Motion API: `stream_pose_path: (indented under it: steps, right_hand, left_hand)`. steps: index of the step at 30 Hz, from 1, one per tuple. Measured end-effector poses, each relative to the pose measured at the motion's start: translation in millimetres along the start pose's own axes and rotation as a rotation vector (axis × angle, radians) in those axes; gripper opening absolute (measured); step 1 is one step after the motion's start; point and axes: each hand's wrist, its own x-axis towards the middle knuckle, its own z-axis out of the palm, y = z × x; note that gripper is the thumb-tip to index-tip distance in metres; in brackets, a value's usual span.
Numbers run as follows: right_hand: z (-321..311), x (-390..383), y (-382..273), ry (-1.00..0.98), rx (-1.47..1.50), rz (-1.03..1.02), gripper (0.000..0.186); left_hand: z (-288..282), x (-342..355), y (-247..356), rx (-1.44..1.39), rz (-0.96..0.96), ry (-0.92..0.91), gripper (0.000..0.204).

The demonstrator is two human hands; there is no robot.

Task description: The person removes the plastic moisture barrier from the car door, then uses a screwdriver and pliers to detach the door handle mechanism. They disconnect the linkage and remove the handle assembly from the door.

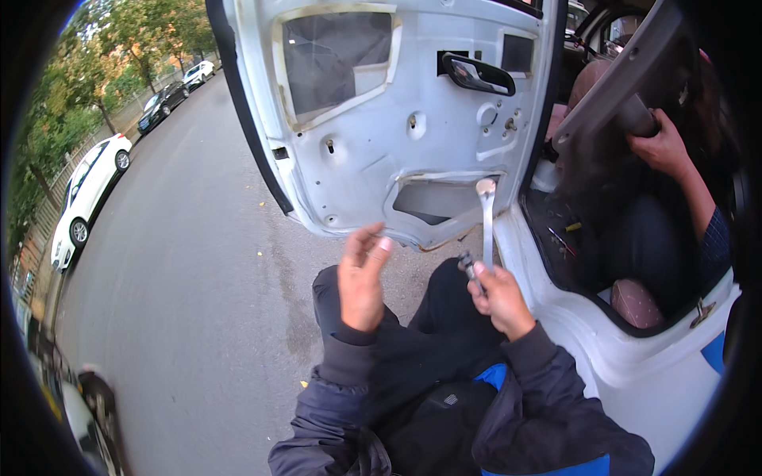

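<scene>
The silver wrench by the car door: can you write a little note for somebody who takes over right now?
Right hand: gripping the long silver metal wrench by its lower end, shaft upright, its head at the rectangular opening low in the stripped white metal car door.
Left hand: raised, open, holding nothing, just below the door's bottom edge.
Done: the door stands open and its inner trim is off, bare metal showing; the black door handle is in place.
Left: whatever the wrench works on at that opening cannot be made out.
Another person's hand holds a grey panel inside the car.

Left hand raised, fingers loose; right hand fisted.
</scene>
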Motion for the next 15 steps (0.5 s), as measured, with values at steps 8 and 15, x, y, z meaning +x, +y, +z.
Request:
stream_pose_path:
  steps: [8, 15]
  right_hand:
    - [-87, 43, 17, 0.202, -0.014, 0.055, 0.017]
    - [-209, 93, 50, 0.572, 0.010, 0.107, 0.018]
  left_hand:
    - [-64, 43, 28, 0.029, 0.194, 0.073, 0.031]
    - [-74, 42, 17, 0.111, 0.124, 0.063, 0.033]
